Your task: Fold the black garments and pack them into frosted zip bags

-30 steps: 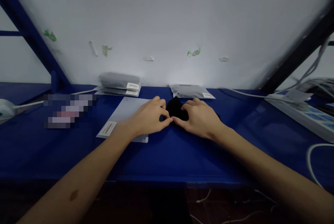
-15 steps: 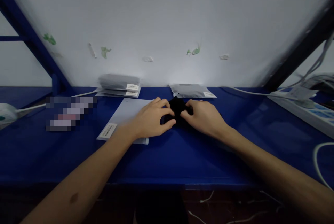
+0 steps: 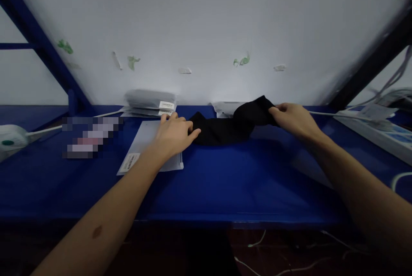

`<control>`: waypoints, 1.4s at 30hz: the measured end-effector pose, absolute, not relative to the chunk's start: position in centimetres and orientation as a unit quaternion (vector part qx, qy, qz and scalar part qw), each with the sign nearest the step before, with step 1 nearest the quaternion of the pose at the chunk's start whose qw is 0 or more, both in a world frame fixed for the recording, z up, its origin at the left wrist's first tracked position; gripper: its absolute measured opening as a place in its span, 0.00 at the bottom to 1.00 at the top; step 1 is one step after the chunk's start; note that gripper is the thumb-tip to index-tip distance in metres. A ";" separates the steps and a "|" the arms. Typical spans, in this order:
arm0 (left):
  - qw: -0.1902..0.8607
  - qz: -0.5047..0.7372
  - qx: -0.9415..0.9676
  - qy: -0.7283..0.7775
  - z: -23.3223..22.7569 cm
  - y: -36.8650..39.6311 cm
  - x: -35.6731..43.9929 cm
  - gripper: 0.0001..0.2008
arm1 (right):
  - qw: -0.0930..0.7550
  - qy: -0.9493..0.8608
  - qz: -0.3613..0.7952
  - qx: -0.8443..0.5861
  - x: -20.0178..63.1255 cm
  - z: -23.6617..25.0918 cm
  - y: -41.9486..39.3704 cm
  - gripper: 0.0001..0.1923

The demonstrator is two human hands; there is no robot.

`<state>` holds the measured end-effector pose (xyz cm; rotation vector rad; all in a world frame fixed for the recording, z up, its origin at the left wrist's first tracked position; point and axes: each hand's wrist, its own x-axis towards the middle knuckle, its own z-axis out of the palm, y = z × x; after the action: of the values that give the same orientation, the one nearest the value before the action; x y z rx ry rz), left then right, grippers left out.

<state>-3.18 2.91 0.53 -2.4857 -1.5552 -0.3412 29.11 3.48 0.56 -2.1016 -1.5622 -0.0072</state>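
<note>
A long, soft black fabric piece (image 3: 222, 132) is stretched sideways between my hands, its kind not clear. My left hand (image 3: 175, 134) has its left end between thumb and fingers, low over the table. At the other end my right hand (image 3: 294, 119) pinches a corner and lifts it off the surface. Partly under my left hand and forearm lies a flat frosted zip bag (image 3: 146, 132) with a barcode label. Behind the raised fabric, another pale bag (image 3: 222, 107) is partly covered.
Stacked grey bags with labels (image 3: 149, 100) rest at the back against the white wall (image 3: 206, 22). A blurred-out object (image 3: 93, 138) lies on the left of the blue table (image 3: 225, 186). White power strips (image 3: 13, 136) and cables stand at both sides.
The bunched black fabric has been drawn out lengthwise. My right hand has moved right and up with one end; my left hand has shifted left with the other.
</note>
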 end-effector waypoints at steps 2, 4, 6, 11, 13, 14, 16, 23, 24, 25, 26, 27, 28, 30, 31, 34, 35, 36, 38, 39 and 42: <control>0.105 -0.114 -0.823 -0.546 0.4 3.1 -3.5 0.21 | 0.208 -0.561 0.008 -0.802 30.5 0.0 3.9 0.18; 0.109 -0.115 -0.814 -0.559 0.4 3.2 -3.6 0.18 | 0.166 -0.556 0.009 -0.814 31.3 -0.7 4.0 0.17; 0.111 -0.119 -0.811 -0.562 0.4 3.2 -3.6 0.15 | 0.153 -0.563 -0.008 -0.812 31.6 -1.4 3.9 0.18; 0.064 -0.105 -0.863 -0.491 0.4 3.0 -3.2 0.18 | 0.269 -0.630 -0.124 -0.718 30.7 -1.9 4.2 0.21; 0.044 -0.095 -0.872 -0.478 0.4 3.0 -3.2 0.20 | 0.294 -0.654 -0.127 -0.685 30.3 -1.9 4.3 0.19; 0.042 -0.094 -0.871 -0.481 0.4 3.0 -3.2 0.20 | 0.286 -0.666 -0.115 -0.680 30.1 -1.9 4.4 0.17; 0.049 -0.101 -0.860 -0.498 0.4 3.1 -3.4 0.18 | 0.228 -0.685 -0.078 -0.688 29.9 -1.8 4.3 0.15; 0.080 -0.124 -0.813 -0.564 0.4 4.0 -4.0 0.15 | 0.148 -0.603 -0.052 -0.782 29.8 -1.3 3.6 0.18; 0.083 -0.126 -0.809 -0.568 0.3 4.3 -4.1 0.17 | 0.155 -0.603 -0.056 -0.780 30.0 -1.4 3.7 0.17; 0.086 -0.128 -0.804 -0.574 0.2 4.5 -4.2 0.18 | 0.163 -0.610 -0.062 -0.773 30.2 -1.5 3.8 0.17; 0.088 -0.130 -0.798 -0.582 0.1 4.7 -4.2 0.17 | 0.172 -0.619 -0.068 -0.763 30.4 -1.7 4.0 0.18; 0.089 -0.133 -0.792 -0.590 -0.1 4.9 -4.3 0.15 | 0.179 -0.630 -0.075 -0.752 30.7 -1.9 4.3 0.19; 0.089 -0.134 -0.787 -0.596 -0.2 5.0 -4.4 0.12 | 0.183 -0.640 -0.081 -0.742 30.9 -2.1 4.5 0.21; 0.087 -0.130 -0.781 -0.604 -0.4 5.3 -4.4 0.09 | 0.184 -0.650 -0.087 -0.732 31.3 -2.5 4.7 0.22; 0.085 -0.128 -0.782 -0.605 -0.5 5.4 -4.5 0.10 | 0.182 -0.652 -0.086 -0.731 31.4 -2.6 4.8 0.22; 0.077 -0.139 -0.786 -0.597 -0.7 5.6 -4.6 0.11 | 0.187 -0.655 -0.079 -0.728 31.7 -2.9 4.8 0.18; 0.073 -0.149 -0.787 -0.594 -0.8 5.6 -4.7 0.10 | 0.196 -0.654 -0.079 -0.727 31.7 -2.9 4.7 0.17; 0.070 -0.161 -0.787 -0.592 -0.8 5.7 -4.7 0.09 | 0.207 -0.650 -0.081 -0.727 31.7 -2.8 4.6 0.16; 0.065 -0.183 -0.785 -0.589 -0.7 5.6 -4.7 0.08 | 0.237 -0.639 -0.085 -0.727 31.6 -2.5 4.5 0.16; 0.065 -0.195 -0.783 -0.587 -0.6 5.4 -4.7 0.07 | 0.256 -0.633 -0.082 -0.726 31.5 -2.3 4.5 0.15; 0.059 -0.243 -0.789 -0.562 0.2 4.9 -4.4 0.05 | 0.339 -0.619 -0.023 -0.708 31.2 -1.5 4.5 0.13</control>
<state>-4.39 4.92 0.17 -2.3892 -1.7021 -0.7353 31.23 4.53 -1.53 -1.8440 -1.6107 -0.0601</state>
